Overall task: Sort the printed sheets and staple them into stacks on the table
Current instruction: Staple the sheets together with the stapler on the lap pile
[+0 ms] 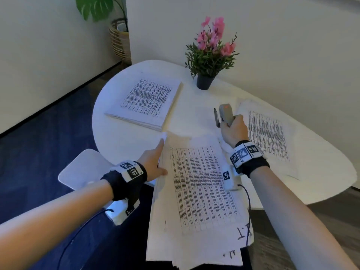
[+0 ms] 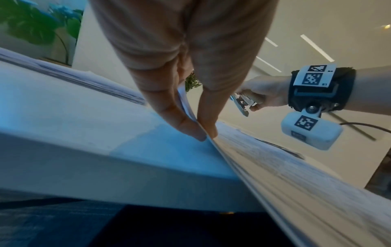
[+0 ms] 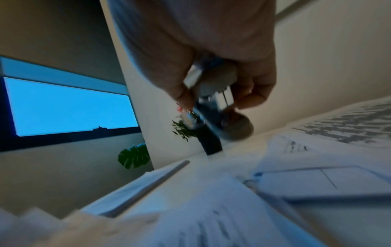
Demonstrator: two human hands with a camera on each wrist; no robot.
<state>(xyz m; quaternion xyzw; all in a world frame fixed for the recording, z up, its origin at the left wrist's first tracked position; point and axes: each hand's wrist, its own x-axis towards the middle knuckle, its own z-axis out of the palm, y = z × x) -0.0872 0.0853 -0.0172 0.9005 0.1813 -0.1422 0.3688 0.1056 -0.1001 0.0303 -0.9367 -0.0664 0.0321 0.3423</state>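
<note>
Head view: my right hand (image 1: 232,130) wraps the grey stapler (image 1: 226,114), held just right of the near sheets' far-left corner (image 1: 162,136) on the desk (image 1: 116,131). Left wrist view: my left hand (image 2: 182,70) pinches that corner between fingertips (image 2: 190,128). Right wrist view: blurred, grip closed round the stapler.

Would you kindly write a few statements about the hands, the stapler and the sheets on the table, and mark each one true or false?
1. The right hand holds the stapler. True.
2. The left hand lies flat and empty on the table. False: it pinches the left edge of the near sheets, as the left wrist view shows.
3. The stapler is clamped on a paper corner. False: it is held in the air, apart from the paper.
4. A squared stack lies at the table's far left. True.
5. The potted plant has pink flowers. True.
</note>
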